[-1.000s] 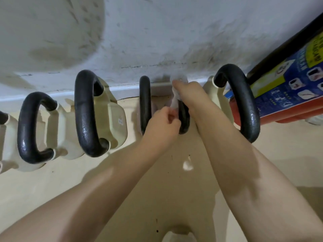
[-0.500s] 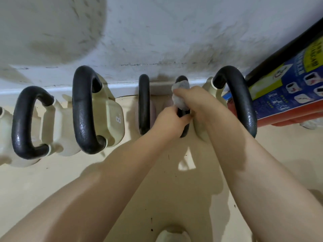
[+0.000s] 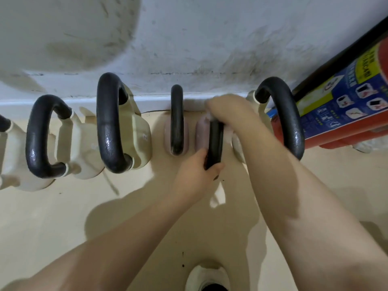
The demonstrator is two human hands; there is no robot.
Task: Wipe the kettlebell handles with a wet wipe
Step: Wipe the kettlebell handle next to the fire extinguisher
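A row of kettlebells with black handles stands on the floor against a white wall. My left hand (image 3: 196, 171) grips the near end of the black handle (image 3: 215, 143) of a small pinkish kettlebell (image 3: 202, 133). My right hand (image 3: 228, 114) is closed over the far end of that handle, with a white wet wipe (image 3: 210, 117) barely showing under its fingers. A second small pinkish kettlebell (image 3: 176, 120) stands just left. Larger cream kettlebells stand at the left (image 3: 109, 124), far left (image 3: 39, 137) and right (image 3: 281, 116).
Red fire extinguishers with a blue label (image 3: 344, 110) lean at the right, close behind the right kettlebell. The beige floor (image 3: 63, 217) spreads out in front. A white shoe tip (image 3: 207, 276) shows at the bottom edge.
My right hand with the wipe slid along the handle toward its far end. My left hand shifted lower on the near end. The view moved slightly.
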